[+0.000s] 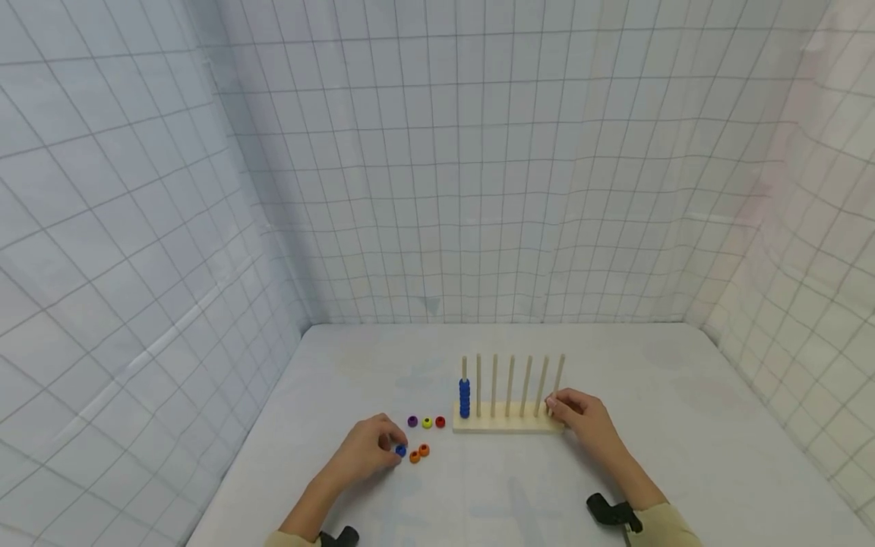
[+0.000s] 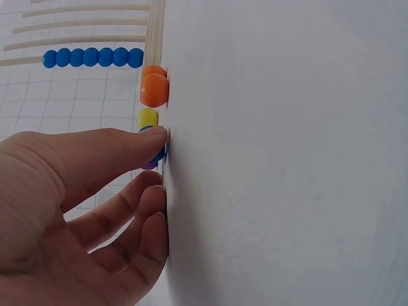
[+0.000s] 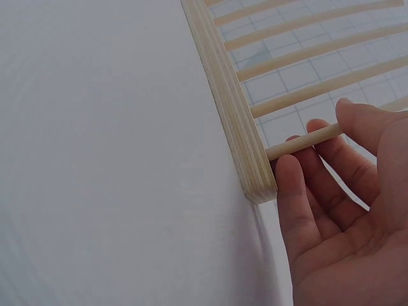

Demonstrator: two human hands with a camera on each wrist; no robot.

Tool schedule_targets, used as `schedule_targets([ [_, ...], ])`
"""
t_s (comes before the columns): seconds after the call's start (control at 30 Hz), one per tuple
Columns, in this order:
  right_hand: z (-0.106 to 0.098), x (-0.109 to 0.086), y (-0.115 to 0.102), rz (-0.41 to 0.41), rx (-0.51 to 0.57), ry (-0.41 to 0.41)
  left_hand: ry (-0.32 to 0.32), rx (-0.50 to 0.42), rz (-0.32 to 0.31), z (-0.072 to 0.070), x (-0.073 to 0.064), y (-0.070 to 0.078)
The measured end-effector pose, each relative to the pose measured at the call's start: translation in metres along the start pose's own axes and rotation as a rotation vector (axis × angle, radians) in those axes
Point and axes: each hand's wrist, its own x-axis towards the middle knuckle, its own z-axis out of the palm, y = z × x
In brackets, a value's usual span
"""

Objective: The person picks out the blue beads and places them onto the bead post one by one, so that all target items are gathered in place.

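Observation:
My left hand (image 1: pixel 372 446) is low on the table, with thumb and index finger at either side of a blue bead (image 1: pixel 400 451). In the left wrist view the thumb partly covers that blue bead (image 2: pixel 160 153). Two orange beads (image 1: pixel 419 453) lie just right of it. A wooden rack (image 1: pixel 509 425) with a row of upright pegs stands to the right, its leftmost peg carrying a stack of blue beads (image 1: pixel 465 399). At the rack's right end, my right hand (image 1: pixel 581 414) holds the last peg (image 3: pixel 306 140) near its base, thumb and fingers around it.
Behind the orange beads, a purple bead (image 1: pixel 412 421), a yellow bead (image 1: pixel 427 422) and a red bead (image 1: pixel 440 422) lie in a row beside the rack's left end. Grid-patterned white sheets (image 1: pixel 437 190) surround the white table (image 1: pixel 506 494) at the back and sides.

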Motion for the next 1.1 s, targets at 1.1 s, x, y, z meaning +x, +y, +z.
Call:
schedule_targets([
  [1.1, 0.0, 0.0, -0.004, 0.034, 0.003, 0.008, 0.164, -0.034, -0.012, -0.004, 0.01, 0.031],
])
